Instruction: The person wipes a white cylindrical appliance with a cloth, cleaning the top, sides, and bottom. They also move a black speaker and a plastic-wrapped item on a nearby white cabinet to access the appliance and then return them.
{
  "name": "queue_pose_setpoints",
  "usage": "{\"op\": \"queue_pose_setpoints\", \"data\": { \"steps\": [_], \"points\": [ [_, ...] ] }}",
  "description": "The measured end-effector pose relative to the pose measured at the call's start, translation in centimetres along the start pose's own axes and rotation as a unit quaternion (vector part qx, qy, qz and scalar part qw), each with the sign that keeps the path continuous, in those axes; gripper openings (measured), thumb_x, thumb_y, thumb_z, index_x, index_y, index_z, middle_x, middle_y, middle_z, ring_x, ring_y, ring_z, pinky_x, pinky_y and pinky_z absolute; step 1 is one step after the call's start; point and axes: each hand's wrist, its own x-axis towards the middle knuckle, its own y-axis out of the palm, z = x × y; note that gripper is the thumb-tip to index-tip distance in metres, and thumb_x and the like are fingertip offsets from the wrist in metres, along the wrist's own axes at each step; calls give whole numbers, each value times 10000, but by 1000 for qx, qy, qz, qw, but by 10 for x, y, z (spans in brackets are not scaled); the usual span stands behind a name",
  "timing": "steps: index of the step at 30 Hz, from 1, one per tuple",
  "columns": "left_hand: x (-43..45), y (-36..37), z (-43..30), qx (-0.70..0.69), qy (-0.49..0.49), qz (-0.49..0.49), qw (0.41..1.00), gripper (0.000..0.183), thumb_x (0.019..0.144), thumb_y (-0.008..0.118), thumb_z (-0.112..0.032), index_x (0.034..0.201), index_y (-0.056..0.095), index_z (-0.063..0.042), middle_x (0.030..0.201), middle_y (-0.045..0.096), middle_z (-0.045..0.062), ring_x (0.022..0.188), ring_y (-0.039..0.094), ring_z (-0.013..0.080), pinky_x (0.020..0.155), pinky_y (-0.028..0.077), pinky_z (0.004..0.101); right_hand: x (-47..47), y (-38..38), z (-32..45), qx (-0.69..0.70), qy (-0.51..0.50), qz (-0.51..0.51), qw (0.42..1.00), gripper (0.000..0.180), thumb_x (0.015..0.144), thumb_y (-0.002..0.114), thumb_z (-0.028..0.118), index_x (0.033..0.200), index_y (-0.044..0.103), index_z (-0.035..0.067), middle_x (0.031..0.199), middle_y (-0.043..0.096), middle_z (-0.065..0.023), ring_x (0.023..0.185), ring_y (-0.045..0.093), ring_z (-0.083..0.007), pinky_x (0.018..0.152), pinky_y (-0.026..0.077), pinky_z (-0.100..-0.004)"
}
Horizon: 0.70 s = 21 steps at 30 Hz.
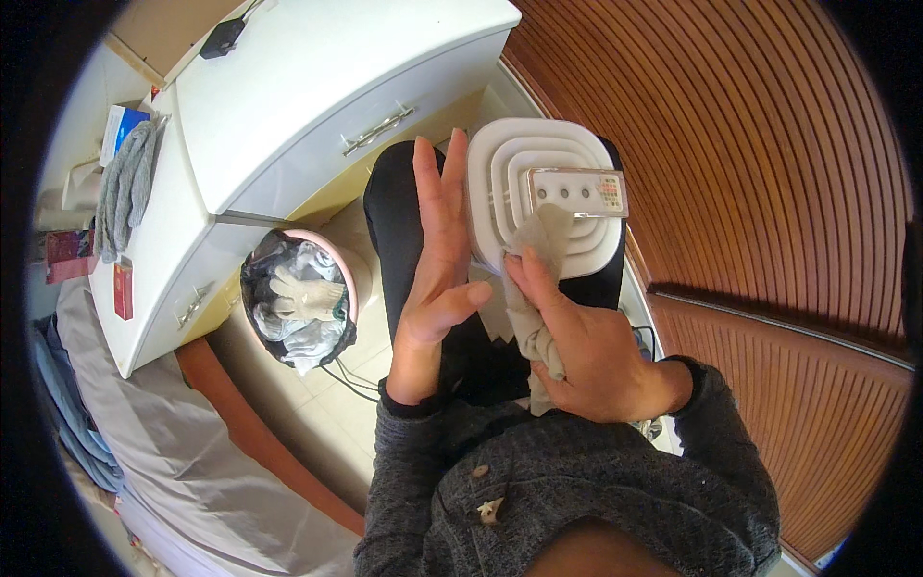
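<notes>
A white plastic appliance [492,166] with a rounded-square face and stepped ridges sits at my knees. Its clear-edged control panel [564,184] carries several small round buttons and a speckled patch at one end. A beige cloth [546,234] is bunched in my right hand [595,353], and its upper end lies on the appliance's face just below the panel. Along the appliance's left side my left hand [441,245] is held upright, fingers extended and thumb apart; contact with the side is hard to make out.
A pink bin [358,278] with a black liner, holding a knitted glove [306,294], stands left of my legs. White drawer cabinets [324,79] bear a black adapter [222,37], a grey glove [126,191] and a red box [123,288]. Wooden slatted doors [728,151] close off the right.
</notes>
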Motion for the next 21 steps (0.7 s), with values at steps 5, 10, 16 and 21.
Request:
{"op": "queue_pose_setpoints", "data": {
  "steps": [5, 10, 16, 21],
  "points": [
    [0, 11, -4, 50, -12, -19, 998, 1321, 734, 518, -869, 1567, -184, -122, 1645, -47, 233, 1522, 43, 364, 1215, 41, 465, 11, 2, -1, 34, 8, -26, 999, 934, 783, 654, -8, 1529, 97, -85, 1456, 456, -272, 1162, 596, -435, 967, 495, -398],
    [-3, 23, -9, 107, -10, -70, 992, 1191, 781, 229, -937, 1596, -62, -120, 1645, 66, 226, 1511, 129, 370, 1219, 92, 438, 60, -5, -1, -18, 39, -81, 996, 857, 809, 669, 47, 1500, 185, -100, 1369, 531, -282, 1046, 640, -447, 917, 513, -425],
    [0, 12, -1, 139, 20, -37, 989, 1111, 849, 228, -872, 1591, -84, -106, 1639, 43, 256, 1526, 35, 360, 1204, -37, 473, 79, -45, -9, -98, -20, -63, 993, 546, 836, 648, 69, 1351, 489, -20, 1150, 671, -250, 890, 697, -386, 830, 550, -417],
    [0, 11, 4, 147, 50, -17, 988, 1039, 895, 247, -817, 1592, -85, -122, 1636, 36, 263, 1524, 45, 367, 1208, 6, 489, 89, -65, -13, -198, -30, 22, 980, 408, 799, 686, 122, 1189, 601, 36, 860, 708, -192, 808, 707, -357, 752, 554, -439]
  ]
}}
